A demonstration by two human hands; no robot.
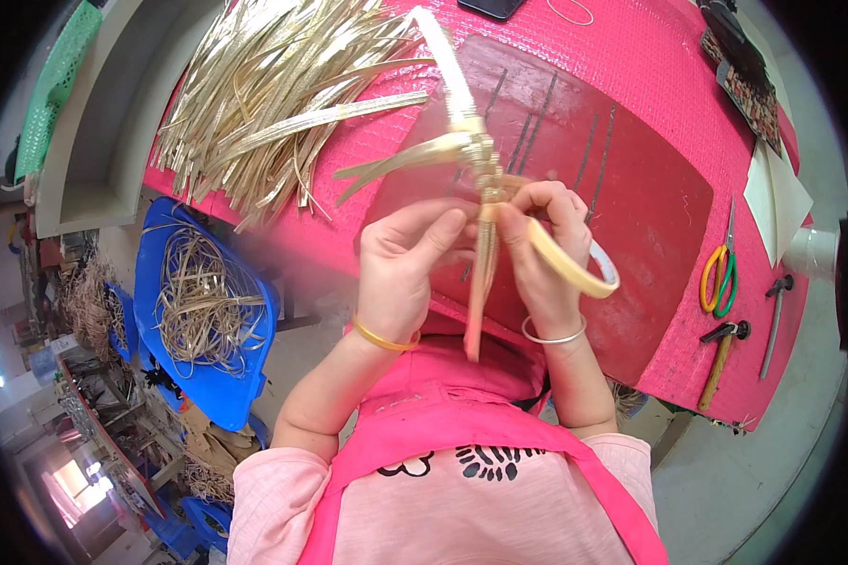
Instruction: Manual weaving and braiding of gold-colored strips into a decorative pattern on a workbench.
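A gold braided strap (481, 155) runs from the far side of the board down between my hands, with loose strip ends (405, 160) sticking out to its left. Its lower tail (481, 292) hangs toward my apron. My right hand (548, 250) is closed, its fingers at the strap and a roll of pale yellow tape (575, 268) hooped against it. A tan band of tape seems to lie round the strap near those fingertips. On the strap's left side my left hand (400, 259) is closed in a pinch; some fingers are hidden or blurred, and what they grip is unclear.
A dark red board (650, 226) lies on the pink-covered table (650, 56). Many gold strips (273, 94) are heaped far left. Yellow-and-green-handled scissors (719, 278) and a hammer (719, 363) lie right. A blue bin (254, 377) with tangled strips stands left of the table.
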